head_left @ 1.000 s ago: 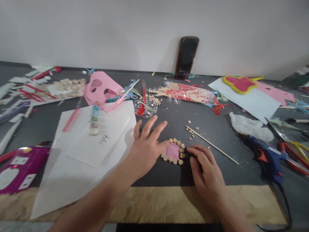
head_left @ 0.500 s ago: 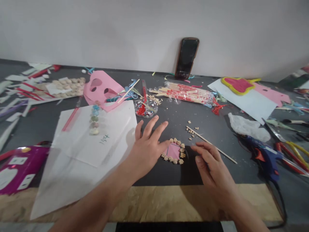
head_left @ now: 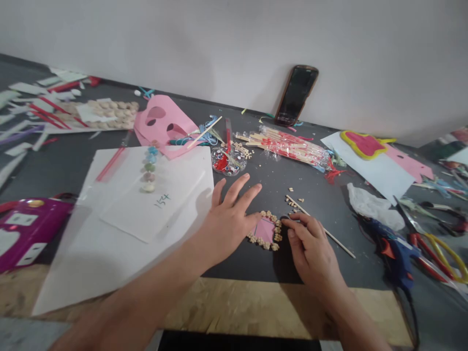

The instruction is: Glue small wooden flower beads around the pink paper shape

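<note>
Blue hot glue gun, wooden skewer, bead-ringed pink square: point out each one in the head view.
Blue hot glue gun [head_left: 397, 253]: head view, on its blue body.
Wooden skewer [head_left: 340, 243]: head view, on the stretch beyond the right hand.
Bead-ringed pink square [head_left: 263, 230]: head view, on the pink centre.

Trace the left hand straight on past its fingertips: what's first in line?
The left hand points up and right; first in line looks like the bundle of sticks in clear plastic, though depth is hard to judge.
</note>
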The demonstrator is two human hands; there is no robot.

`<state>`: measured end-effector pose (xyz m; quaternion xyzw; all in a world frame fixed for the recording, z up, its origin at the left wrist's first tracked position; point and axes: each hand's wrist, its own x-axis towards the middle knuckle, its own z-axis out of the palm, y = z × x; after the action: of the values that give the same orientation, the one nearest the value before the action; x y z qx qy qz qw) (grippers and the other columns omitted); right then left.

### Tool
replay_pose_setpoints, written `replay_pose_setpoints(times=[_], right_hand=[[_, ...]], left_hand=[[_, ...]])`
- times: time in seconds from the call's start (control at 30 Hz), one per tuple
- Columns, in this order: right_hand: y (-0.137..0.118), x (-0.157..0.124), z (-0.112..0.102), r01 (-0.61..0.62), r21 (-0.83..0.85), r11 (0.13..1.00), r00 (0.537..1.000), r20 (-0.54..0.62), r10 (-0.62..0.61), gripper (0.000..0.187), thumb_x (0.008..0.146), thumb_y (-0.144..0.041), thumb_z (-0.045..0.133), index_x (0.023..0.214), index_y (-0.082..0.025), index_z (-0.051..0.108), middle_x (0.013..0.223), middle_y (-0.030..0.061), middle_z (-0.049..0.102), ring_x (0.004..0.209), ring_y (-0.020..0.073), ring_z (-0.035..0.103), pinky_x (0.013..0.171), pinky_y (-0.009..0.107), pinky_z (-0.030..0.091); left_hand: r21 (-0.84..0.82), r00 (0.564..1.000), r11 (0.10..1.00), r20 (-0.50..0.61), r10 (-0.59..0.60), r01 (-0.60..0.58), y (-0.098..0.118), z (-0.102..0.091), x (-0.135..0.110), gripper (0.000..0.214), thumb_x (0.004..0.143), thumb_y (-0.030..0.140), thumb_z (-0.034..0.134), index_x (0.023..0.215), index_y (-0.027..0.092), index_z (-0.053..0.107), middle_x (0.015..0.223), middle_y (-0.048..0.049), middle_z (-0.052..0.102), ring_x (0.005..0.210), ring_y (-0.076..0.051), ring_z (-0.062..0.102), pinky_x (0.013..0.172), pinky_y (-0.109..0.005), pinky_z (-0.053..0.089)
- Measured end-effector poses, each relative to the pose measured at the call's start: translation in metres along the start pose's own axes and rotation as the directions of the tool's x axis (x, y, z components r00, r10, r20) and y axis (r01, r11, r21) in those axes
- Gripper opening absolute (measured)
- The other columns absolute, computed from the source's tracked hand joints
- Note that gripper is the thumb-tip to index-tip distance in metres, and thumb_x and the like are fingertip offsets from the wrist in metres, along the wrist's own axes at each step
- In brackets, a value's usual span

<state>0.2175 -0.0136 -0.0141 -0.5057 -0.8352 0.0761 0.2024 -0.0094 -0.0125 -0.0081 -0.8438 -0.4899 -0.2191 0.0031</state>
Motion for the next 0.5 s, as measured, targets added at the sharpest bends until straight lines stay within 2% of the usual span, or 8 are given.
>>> replay_pose_setpoints(times=[0.5], right_hand=[[0.0017,0.0001,0.0,-0.015,0.024,1.0,1.0,-0.025,0.016,0.024,0.093,-0.024,0.044,0.107,-0.021,0.063,0.111,0.0106,0.058,0.104,0.0238,0.056,0.089,0.045,0.049]], left_hand=[[-0.013,1.0,1.0,0.011,0.0,0.0,-0.0001,-0.0005,-0.0002,0.024,0.09,0.019,0.053,0.106,0.028,0.069,0.146,-0.0109,0.039,0.139,-0.038,0.023,0.107,-0.065,0.02]])
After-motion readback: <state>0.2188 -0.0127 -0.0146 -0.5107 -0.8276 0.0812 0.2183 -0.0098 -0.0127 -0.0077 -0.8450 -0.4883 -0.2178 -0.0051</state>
